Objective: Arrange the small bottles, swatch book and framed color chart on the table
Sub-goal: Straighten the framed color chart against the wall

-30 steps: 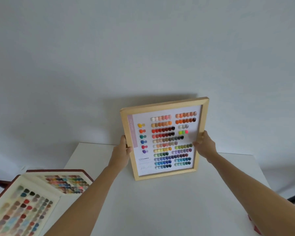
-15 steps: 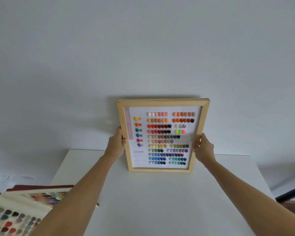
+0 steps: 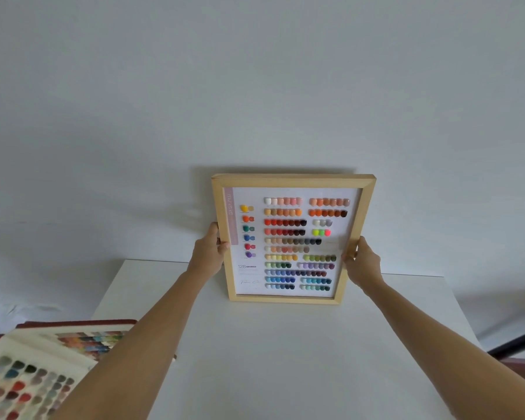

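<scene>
- At the table's [image 3: 285, 359] near-left corner we note the swatch book [image 3: 40, 368] lying open, its pages partly overhanging the edge and partly hidden by the left forearm.
- We find the left hand [image 3: 208, 253] clamped on the left rail of the framed color chart [image 3: 291, 237], thumb on the front face, fingers wrapped behind.
- The chart stands upright at the middle of the far edge, its bottom rail on or just above the tabletop — contact cannot be confirmed. The top appears close to the wall [image 3: 255, 86]; whether it touches, we cannot tell.
- The right hand [image 3: 362, 262] is closed on the right rail in the same manner, at about the same height.
- We see no small bottles in this view.
- Our judgement: the step in hand is seating the chart against the wall. We advise setting the bottom rail down squarely, parallel to the far edge, then tipping the top back gently — releasing only once it rests without sliding forward.
</scene>
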Available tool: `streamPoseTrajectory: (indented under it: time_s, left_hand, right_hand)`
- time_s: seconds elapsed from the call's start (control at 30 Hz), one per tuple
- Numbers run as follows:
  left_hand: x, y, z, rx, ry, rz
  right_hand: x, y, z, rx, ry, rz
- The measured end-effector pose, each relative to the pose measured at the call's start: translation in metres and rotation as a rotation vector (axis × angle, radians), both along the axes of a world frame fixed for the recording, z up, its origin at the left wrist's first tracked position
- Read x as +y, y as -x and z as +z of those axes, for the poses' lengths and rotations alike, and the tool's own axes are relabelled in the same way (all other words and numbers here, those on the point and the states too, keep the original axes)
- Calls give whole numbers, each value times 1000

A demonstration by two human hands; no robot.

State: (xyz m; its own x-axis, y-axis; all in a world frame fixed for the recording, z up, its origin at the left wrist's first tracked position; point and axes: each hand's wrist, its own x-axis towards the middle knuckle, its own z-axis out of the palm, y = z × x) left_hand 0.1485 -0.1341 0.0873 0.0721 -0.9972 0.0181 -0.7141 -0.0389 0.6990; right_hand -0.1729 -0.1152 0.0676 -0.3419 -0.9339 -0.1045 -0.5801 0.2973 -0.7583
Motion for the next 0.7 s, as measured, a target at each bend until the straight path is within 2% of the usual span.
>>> streamPoseTrajectory:
  time_s: [0.3, 0.5, 0.7]
  left_hand:
    - [16, 9, 5, 56, 38, 49]
    - [35, 14, 5, 70, 90, 178]
    - [69, 30, 9, 123, 366, 137]
  right_hand:
    - [19, 5, 11, -51, -39, -9]
    - [53, 19, 24, -60, -26, -46]
    - [100, 33, 32, -66, -19, -67]
